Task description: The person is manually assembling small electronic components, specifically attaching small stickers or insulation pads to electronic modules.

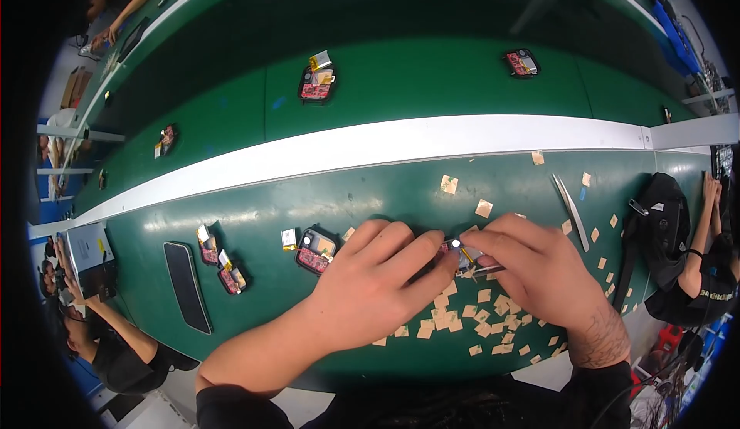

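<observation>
Both my hands meet over a small electronic device (461, 255) on the green bench (370, 198). My left hand (374, 286) lies over its left side, fingers curled onto it. My right hand (536, 271) pinches a thin metal tool (486, 269) at the device's right edge; the device is mostly hidden by my fingers. A similar small device with a red board and black frame (314, 250) lies just left of my left hand. Several small tan paper squares (493, 309) are scattered under and around my right hand.
Two more small devices (220, 263) and a dark phone (187, 286) lie at the left. Metal tweezers (572, 209) rest at the right. A white rail (385, 145) divides the bench from a green belt carrying more devices (317, 82). Other people sit at both sides (694, 267).
</observation>
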`<state>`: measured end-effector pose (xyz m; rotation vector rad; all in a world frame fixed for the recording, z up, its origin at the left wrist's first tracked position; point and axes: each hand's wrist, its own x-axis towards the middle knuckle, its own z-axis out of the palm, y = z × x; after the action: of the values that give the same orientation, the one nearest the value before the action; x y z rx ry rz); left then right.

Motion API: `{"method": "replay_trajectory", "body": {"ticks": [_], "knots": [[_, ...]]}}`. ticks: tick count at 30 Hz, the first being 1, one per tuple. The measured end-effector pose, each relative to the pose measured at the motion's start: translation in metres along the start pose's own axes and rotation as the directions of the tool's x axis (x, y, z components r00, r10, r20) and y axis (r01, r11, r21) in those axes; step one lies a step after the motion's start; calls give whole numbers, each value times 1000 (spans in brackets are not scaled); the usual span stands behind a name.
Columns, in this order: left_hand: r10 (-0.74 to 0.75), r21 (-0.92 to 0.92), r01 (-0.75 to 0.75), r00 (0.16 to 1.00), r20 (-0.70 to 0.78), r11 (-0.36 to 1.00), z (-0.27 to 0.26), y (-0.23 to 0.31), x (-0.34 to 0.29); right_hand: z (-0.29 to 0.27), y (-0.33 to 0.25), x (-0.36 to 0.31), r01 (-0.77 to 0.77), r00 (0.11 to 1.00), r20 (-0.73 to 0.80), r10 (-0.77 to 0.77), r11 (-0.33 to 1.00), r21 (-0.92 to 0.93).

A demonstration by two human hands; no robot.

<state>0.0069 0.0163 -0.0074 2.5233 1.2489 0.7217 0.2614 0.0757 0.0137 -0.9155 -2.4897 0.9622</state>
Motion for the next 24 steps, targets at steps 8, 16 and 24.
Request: {"method": "replay_trajectory", "body": {"ticks": [8,16,24], "knots": [[8,-14,-9,999,-33,1000,2,-1,-1,7,-10,-2,43,999,20,-41,993,-113],[-34,-97,31,999,-30,995,-2,1,2,12,-6,1,50,998,-24,-52,997,-61],[-62,-144,60,998,-7,988,-4,1,0,15,-2,0,-72,996,-44,80,983,169]]}}
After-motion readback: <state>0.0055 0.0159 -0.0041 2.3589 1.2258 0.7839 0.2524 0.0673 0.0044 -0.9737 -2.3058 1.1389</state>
